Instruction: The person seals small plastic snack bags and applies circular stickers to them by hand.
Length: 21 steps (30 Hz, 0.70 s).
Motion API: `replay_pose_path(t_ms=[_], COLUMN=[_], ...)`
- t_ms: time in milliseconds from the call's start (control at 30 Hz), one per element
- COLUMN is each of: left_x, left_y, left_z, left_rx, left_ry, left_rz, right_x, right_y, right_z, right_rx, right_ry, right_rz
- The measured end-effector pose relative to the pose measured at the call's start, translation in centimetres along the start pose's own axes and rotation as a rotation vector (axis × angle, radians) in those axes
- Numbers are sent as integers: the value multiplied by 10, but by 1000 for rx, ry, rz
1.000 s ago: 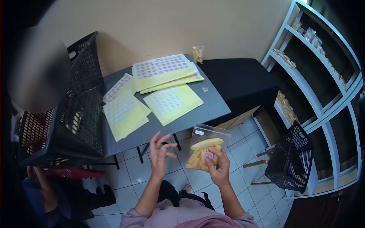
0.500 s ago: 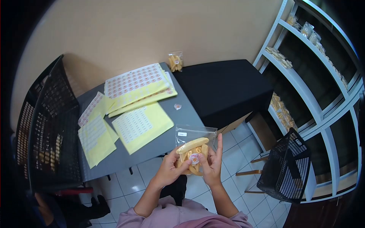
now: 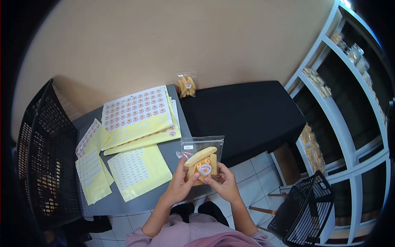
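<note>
Both hands hold a clear zip bag of long yellow snack sticks (image 3: 201, 158) in front of me, at the grey table's edge. Fingers of my left hand (image 3: 180, 184) wrap its lower left side, with the thumb on the front. My right hand (image 3: 225, 182) grips the lower right corner, its thumb by the round sticker (image 3: 204, 168). A small white label (image 3: 188, 147) sits near the bag's top left. Just beyond my left hand, a loose round sticker (image 3: 179, 154) lies partly hidden on the grey table (image 3: 150, 200).
Sticker sheets (image 3: 135, 109) and yellow-backed label sheets (image 3: 160, 168) cover the table. Another snack bag (image 3: 188, 86) stands by the wall, beside a black-covered table (image 3: 242, 111). Black baskets stand left (image 3: 57, 156) and right (image 3: 304, 210). Shelves (image 3: 333, 111) hold packets.
My right thumb has come off the round sticker, which now shows fully, and my right forefinger has curled in. The bag has shifted left and the view has tilted upward.
</note>
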<state>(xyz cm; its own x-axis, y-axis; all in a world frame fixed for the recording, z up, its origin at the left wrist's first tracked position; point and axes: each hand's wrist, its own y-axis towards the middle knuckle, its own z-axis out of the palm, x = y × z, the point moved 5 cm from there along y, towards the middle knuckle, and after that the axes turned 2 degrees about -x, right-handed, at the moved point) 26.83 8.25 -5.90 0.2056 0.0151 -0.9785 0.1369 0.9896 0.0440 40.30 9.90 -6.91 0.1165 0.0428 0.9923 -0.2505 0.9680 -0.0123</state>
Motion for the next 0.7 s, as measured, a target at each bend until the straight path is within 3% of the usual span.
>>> replay_pose_path(t_ms=[67, 100, 267, 367, 533, 700], left_x=[-4, -1, -5, -4, -1, 6], left_y=[10, 13, 15, -5, -46, -63], left_z=[-4, -8, -39, -65, -88, -86], left_rx=[-121, -125, -431, -791, -1225, -1406], left_ry=[91, 31, 144, 159, 287, 364], left_rz=[175, 55, 66, 165, 240, 235], right_x=[-4, -5, -30, -53, -84, -105], right_y=[24, 41, 183, 277, 376, 414], right_z=[-13, -22, -91, -117, -121, -111], right_rx=[0, -59, -182, -151, -97, -35], right_ry=[-14, 50, -5, -158, -141, -166], right_rz=[-65, -53, -228, -292, -270, -239])
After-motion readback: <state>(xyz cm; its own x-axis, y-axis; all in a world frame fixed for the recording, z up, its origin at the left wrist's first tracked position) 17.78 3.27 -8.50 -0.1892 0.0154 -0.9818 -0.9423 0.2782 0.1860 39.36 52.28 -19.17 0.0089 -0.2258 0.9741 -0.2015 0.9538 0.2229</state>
